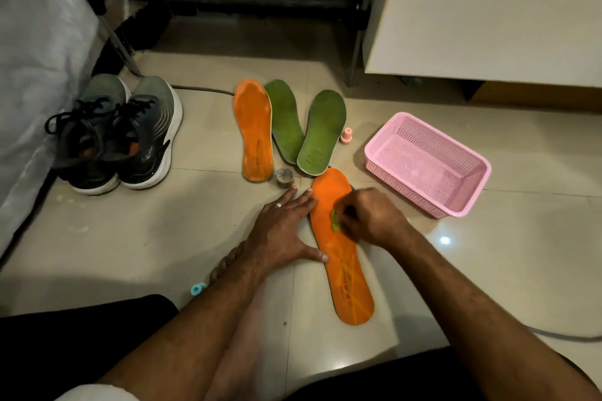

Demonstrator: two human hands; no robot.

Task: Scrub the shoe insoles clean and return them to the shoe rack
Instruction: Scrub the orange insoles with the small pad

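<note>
Orange insole (342, 257) lay on the floor (163, 238) near its front edge, pinned by a flat left hand (283, 231); the right hand (368, 218) gripped a green scrubber (335, 221), mid-scrub. Heel apparently came next.

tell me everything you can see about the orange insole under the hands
The near orange insole lies flat on the tiled floor, top side up, toe end pointing away from the person and almost reaching the heel of a green insole. It looks like foam, with dark printed lettering near the heel and faint pale streaks. The left hand presses flat along its left edge, thumb on it, while the right hand holds a small green scrubber against its forefoot.
</note>
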